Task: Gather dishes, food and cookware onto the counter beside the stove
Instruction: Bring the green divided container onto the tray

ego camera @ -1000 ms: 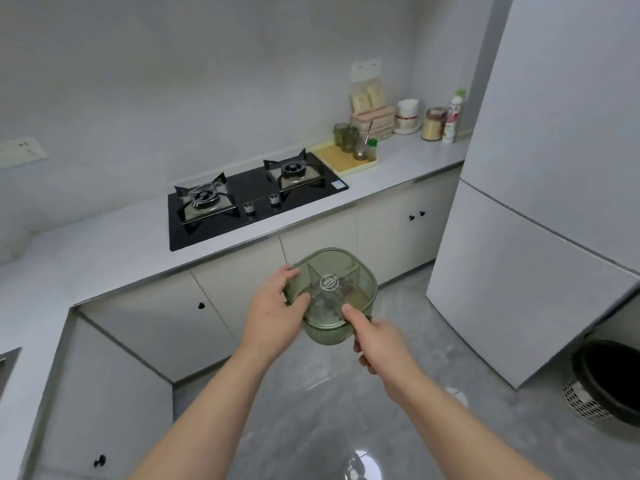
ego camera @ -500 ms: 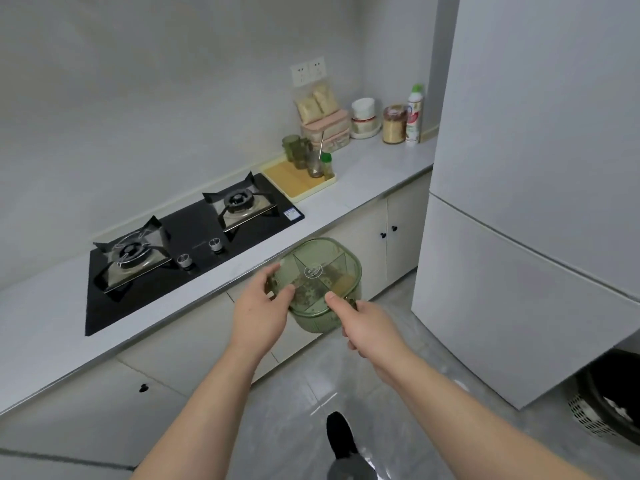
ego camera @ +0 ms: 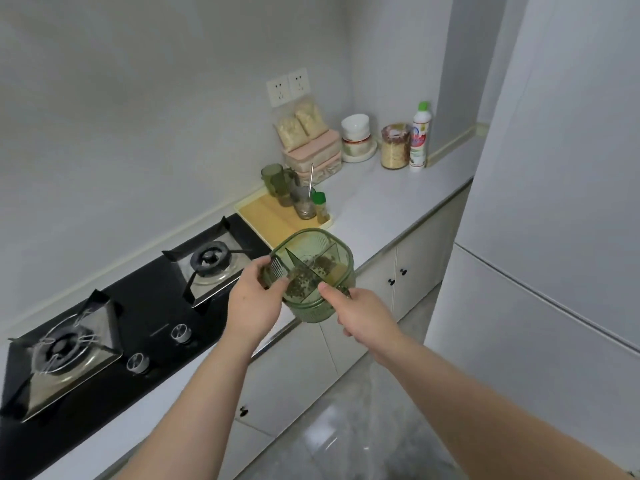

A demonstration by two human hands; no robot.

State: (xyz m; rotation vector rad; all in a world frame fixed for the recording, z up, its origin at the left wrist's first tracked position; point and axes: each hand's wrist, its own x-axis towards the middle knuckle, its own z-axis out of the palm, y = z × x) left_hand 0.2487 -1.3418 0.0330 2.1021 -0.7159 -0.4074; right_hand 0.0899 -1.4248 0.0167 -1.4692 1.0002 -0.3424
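A green see-through container (ego camera: 313, 268) with inner dividers and dark and yellow spices hangs in the air over the front edge of the white counter (ego camera: 388, 206), just right of the black gas stove (ego camera: 114, 317). My left hand (ego camera: 251, 303) grips its left side, thumb on the rim. My right hand (ego camera: 360, 315) holds its right side, thumb pressed on the near rim. The container tilts slightly toward me.
On the counter stand a yellow tray (ego camera: 270, 216) with green cups and a spice jar, stacked pink boxes (ego camera: 313, 157), a white bowl (ego camera: 356, 133), a grain jar (ego camera: 394, 145) and a white bottle (ego camera: 419, 136). A tall white fridge (ego camera: 554, 202) rises at right.
I have walked closer to the counter, and both hands have carried the green container up and forward until it hangs over the counter edge beside the stove.
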